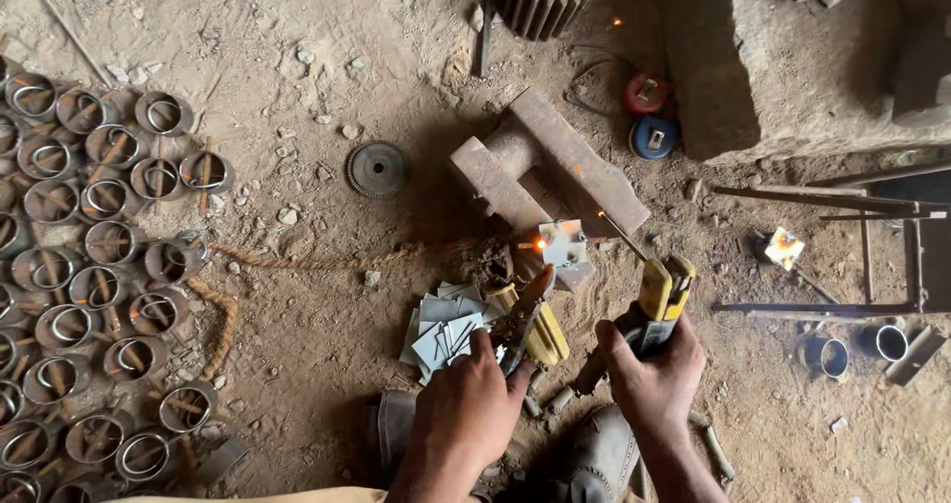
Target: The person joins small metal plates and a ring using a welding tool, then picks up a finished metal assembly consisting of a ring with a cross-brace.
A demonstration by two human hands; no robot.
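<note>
- I am watching my right hand (649, 374) closing around the yellow-and-black electrode holder (659, 300); the grip is clamped on its handle, and the rod (619, 233) is reaching up to the small metal piece (563, 250).
- My left hand (471, 394) is clamping pliers (525, 325), grip tight on the handles, with the tips pointing at that same piece, which is glowing orange at its left edge.
- The piece is sitting on the dirt floor (297, 295), just beside the rusty steel block (545, 166).
- In my judgement, doing this well is calling for a steady rod tip on the seam and pliers holding the piece still.
- A stack of grey cut plates (446, 330) is lying just left of the pliers.
- Rows of finished rings (89, 265) are filling the left side.
- No packages or signs are showing; a red and a blue round tape measure (654, 136) are lying near the concrete slab (792, 67).
</note>
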